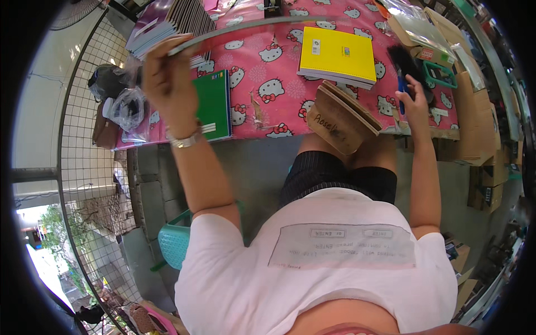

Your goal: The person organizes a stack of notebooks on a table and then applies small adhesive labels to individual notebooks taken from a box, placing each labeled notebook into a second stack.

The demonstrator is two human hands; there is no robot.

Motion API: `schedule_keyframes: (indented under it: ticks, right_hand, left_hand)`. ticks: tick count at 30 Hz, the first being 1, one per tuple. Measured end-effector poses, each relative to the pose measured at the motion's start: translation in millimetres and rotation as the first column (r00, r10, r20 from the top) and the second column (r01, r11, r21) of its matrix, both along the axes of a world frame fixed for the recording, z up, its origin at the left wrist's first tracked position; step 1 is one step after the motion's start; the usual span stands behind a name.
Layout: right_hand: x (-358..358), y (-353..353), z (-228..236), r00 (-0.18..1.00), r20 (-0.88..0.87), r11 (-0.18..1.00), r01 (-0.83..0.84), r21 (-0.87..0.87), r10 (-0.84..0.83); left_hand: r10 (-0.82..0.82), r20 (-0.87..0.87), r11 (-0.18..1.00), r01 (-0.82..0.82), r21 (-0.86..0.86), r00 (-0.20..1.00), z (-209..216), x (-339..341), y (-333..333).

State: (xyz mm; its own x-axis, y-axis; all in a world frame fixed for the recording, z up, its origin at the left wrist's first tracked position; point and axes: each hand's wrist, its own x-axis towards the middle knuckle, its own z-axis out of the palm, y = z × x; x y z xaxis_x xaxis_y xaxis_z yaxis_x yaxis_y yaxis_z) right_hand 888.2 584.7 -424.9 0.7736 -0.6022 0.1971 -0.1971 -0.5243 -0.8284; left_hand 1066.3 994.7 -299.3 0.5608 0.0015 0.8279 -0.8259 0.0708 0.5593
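My left hand [172, 84], raised over the table's left side, grips one end of a long thin grey strip [240, 28]; the strip reaches rightward across the far part of the table and its kind is unclear. Below it lies a green notebook [215, 106], partly covered by my wrist. My right hand [416, 103] is closed on a slim tool with a blue handle [401, 92], beside a black-bristled brush [410, 62]. Between my hands rest a stack of yellow notebooks [338, 53] and a brown wooden block [343, 120] with handwriting, which overhangs the near table edge.
The table has a pink patterned cover [262, 70]. At its far left stand stacked notebooks [187, 22], with a clear plastic bundle [129, 109] nearer. A teal-rimmed tray [440, 75] and cardboard boxes [472, 120] line the right. A teal chair [174, 240] stands lower left.
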Motion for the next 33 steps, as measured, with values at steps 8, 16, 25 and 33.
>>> schedule_keyframes:
  ticks: [8, 16, 25, 33]
  right_hand:
    - [9.5, -54.6, -146.4, 0.932, -0.361, 0.822, -0.221, -0.526, 0.020]
    - [73.4, -119.6, -112.0, 0.938, -0.345, 0.866, -0.158, -0.475, -0.018]
    - [73.8, -149.4, -141.3, 0.832, -0.418, 0.615, -0.121, -0.779, -0.365]
    - [90.2, -189.7, -139.1, 0.902, -0.358, 0.728, -0.076, -0.682, -0.241]
  left_hand:
    - [0.469, 0.028, 0.618, -0.351, 0.704, 0.883, -15.2, 100.5, 62.8]
    - [0.410, -0.100, 0.547, -0.157, 0.822, 0.907, -219.4, 167.3, 73.5]
    - [0.830, -0.118, 0.117, 0.037, 0.992, 0.545, -276.9, 107.4, 190.8]
    - [0.858, -0.125, 0.109, 0.061, 0.992, 0.498, -277.2, 111.0, 222.1]
